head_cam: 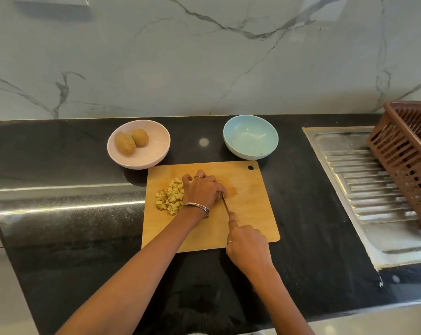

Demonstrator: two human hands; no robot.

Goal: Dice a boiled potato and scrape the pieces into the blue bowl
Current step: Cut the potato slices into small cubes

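A wooden cutting board (248, 213) lies on the black counter. A heap of diced potato (169, 198) sits on its left part. My left hand (202, 192) rests over the right side of the heap, fingers curled; whatever it presses is hidden under it. My right hand (247, 245) is shut on a knife (226, 204), forefinger along the spine, the blade's tip tucked under my left hand. The blue bowl (250, 136) stands empty behind the board's right corner.
A pink bowl (154, 153) with two whole brown potatoes (132, 141) stands behind the board's left corner. A steel sink drainboard (364, 184) lies to the right, with a brown plastic basket (408, 160) on it. A marble wall rises behind.
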